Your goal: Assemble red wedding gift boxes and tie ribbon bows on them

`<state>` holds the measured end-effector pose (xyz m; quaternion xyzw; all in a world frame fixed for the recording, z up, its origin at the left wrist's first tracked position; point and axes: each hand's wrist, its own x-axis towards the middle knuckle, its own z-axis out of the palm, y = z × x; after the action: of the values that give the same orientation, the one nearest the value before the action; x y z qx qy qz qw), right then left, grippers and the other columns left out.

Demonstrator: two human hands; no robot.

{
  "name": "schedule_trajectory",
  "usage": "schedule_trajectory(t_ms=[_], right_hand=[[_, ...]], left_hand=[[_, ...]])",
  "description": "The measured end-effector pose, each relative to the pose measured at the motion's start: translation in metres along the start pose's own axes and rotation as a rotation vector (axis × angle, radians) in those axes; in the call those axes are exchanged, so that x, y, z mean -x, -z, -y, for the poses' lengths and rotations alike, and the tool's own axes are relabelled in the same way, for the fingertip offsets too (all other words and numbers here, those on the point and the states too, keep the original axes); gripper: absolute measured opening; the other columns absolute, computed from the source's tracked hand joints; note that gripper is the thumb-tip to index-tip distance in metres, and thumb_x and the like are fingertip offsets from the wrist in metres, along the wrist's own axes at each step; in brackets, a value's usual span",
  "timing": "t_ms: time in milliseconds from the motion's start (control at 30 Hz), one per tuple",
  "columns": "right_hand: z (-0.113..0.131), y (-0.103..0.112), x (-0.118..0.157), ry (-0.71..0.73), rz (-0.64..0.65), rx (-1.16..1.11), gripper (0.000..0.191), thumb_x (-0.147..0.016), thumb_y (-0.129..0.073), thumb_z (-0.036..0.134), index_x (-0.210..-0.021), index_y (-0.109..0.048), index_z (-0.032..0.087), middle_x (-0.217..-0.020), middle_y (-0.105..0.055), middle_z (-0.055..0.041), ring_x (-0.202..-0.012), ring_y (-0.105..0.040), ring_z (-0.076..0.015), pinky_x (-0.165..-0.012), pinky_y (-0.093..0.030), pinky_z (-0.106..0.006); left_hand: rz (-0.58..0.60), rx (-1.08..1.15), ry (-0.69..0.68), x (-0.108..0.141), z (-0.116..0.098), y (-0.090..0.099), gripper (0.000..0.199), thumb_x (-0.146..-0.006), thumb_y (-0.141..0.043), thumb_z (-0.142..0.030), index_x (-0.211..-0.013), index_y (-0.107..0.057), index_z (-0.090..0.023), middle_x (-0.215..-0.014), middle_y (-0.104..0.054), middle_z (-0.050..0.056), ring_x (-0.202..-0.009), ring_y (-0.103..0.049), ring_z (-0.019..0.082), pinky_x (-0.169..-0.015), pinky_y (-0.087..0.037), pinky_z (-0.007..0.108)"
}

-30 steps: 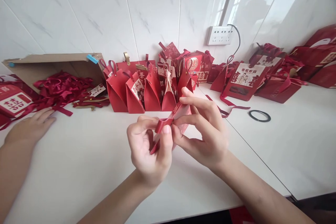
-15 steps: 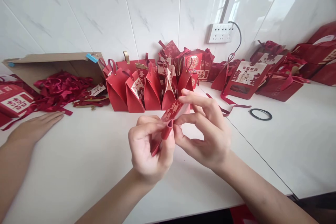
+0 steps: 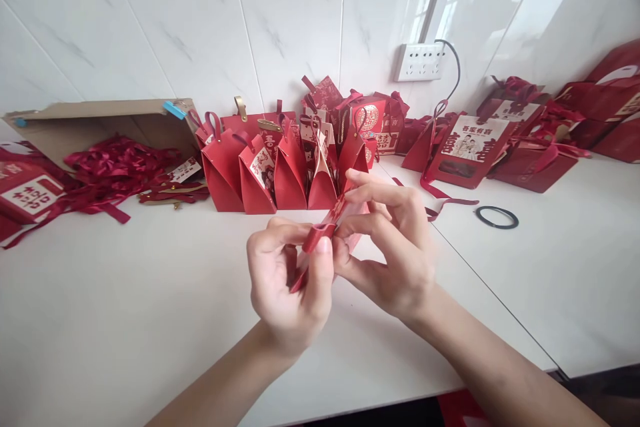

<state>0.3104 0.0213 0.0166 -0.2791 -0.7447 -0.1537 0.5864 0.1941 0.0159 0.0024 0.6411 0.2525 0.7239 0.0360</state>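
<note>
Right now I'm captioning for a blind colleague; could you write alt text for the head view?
A person's left hand and right hand hold a small red box with a strap loop above a white table. Behind stand red gift boxes, with red ribbons spilling from a cardboard box at left and a black ring at right.

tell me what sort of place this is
Probably a packing spot for wedding favours: a white table bears a row of red gift boxes, a heap of red ribbons and an open cardboard box.

Beyond my work I see a white power socket (image 3: pixel 420 62) on the tiled wall (image 3: pixel 295 20) and a black ring (image 3: pixel 497 217) on the desk (image 3: pixel 525 267).
</note>
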Motion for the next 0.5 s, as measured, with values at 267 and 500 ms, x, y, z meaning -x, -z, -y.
schedule_trajectory(t_ms=[267, 500], right_hand=[[-0.0026, -0.0032, 0.0009, 0.069, -0.040, -0.030, 0.010, -0.080, -0.056, 0.009, -0.080, -0.054, 0.019, -0.098, -0.051, -0.0084, -0.109, -0.057, -0.0261, -0.084, -0.059, -0.044], [-0.0014, -0.0033, 0.0017, -0.014, -0.034, -0.090, 0.010, -0.079, -0.057, 0.010, -0.081, -0.054, 0.019, -0.105, -0.051, -0.0099, -0.111, -0.057, -0.0271, -0.082, -0.059, -0.043]], left_hand=[[-0.065, 0.060, 0.083, 0.0011, 0.0039, -0.0010, 0.016, -0.083, -0.055, -0.008, -0.093, -0.049, -0.018, -0.077, -0.053, -0.002, -0.063, -0.055, 0.006, -0.055, -0.048, 0.018], [-0.052, 0.045, 0.111, 0.0016, 0.0042, 0.0001, 0.013, -0.085, -0.055, -0.011, -0.093, -0.048, -0.018, -0.075, -0.051, -0.003, -0.061, -0.054, 0.006, -0.054, -0.047, 0.017]])
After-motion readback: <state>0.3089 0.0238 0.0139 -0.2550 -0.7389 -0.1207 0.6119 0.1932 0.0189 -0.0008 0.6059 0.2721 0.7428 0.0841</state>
